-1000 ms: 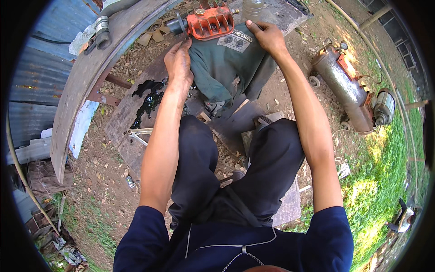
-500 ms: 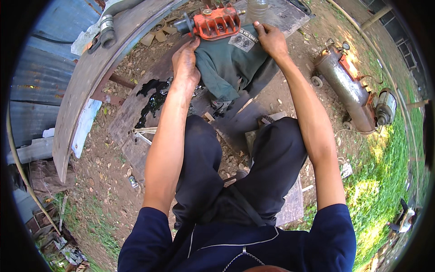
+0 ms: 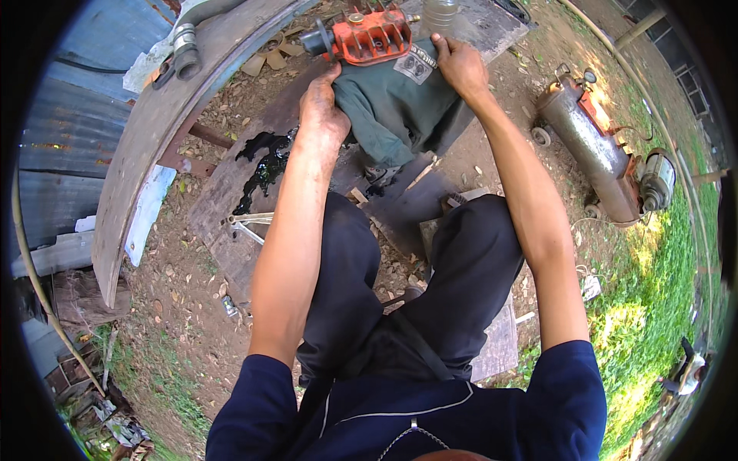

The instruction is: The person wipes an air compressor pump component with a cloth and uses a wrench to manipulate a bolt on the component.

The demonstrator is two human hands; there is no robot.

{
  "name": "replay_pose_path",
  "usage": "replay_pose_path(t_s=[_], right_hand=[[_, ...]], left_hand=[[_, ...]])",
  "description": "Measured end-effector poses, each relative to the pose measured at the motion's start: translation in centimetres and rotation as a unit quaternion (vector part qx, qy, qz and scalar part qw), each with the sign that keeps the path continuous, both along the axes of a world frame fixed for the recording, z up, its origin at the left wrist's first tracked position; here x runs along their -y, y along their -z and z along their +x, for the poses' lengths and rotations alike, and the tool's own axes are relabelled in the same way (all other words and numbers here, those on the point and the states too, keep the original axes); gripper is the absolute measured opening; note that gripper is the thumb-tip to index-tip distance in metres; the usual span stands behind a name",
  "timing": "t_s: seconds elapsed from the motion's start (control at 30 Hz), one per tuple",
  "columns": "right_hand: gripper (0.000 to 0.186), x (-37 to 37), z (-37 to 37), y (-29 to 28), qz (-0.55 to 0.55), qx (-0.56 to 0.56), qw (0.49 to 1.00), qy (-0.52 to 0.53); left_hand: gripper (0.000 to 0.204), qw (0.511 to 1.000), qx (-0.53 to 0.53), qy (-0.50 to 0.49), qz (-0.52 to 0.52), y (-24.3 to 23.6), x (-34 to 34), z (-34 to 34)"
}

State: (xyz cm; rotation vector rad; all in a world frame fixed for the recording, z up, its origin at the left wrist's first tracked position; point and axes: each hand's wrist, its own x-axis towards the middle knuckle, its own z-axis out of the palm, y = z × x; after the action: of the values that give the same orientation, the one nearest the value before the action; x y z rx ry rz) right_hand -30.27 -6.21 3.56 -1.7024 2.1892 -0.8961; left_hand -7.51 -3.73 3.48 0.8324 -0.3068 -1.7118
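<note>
A dark green cloth (image 3: 388,104), which looks like an old shirt with a pale printed patch, hangs between my two hands. My left hand (image 3: 323,106) is closed on its left edge, its fingers partly hidden. Up at the cloth's right corner, beside the patch, my right hand (image 3: 463,67) pinches the fabric. Just beyond the cloth's top edge lies an orange finned metal machine part (image 3: 373,37) with a dark shaft end on its left. My left fingertips are close to this part; whether they touch it I cannot tell. The cloth's lower end droops over the dark, stained board.
Black oil (image 3: 265,173) is spilled on the board (image 3: 223,196) left of my knees, near a metal bracket (image 3: 247,224). A clear plastic jar (image 3: 440,17) stands behind the orange part. On the right sits a wheeled air tank (image 3: 588,150); a curved wooden bench (image 3: 146,146) runs along the left.
My left hand has shifted slightly right, and the cloth's lower folds have moved a little with it. My right hand keeps its pinch on the corner. The whole view has shifted slightly.
</note>
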Motion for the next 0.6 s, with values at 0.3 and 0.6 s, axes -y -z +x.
replay_pose_path(t_s=[0.3, 0.6], right_hand=[[0.05, -2.4, 2.7, -2.2, -0.024, -0.084, 0.993, -0.084], [0.055, -2.2, 0.1, -0.5, 0.04, -0.105, 0.994, -0.014]], left_hand=[[0.027, 1.0, -0.003, -0.022, -0.011, 1.7, 0.1, 3.7], [0.03, 0.998, 0.057, -0.036, 0.019, -0.1, -2.9, -0.2]])
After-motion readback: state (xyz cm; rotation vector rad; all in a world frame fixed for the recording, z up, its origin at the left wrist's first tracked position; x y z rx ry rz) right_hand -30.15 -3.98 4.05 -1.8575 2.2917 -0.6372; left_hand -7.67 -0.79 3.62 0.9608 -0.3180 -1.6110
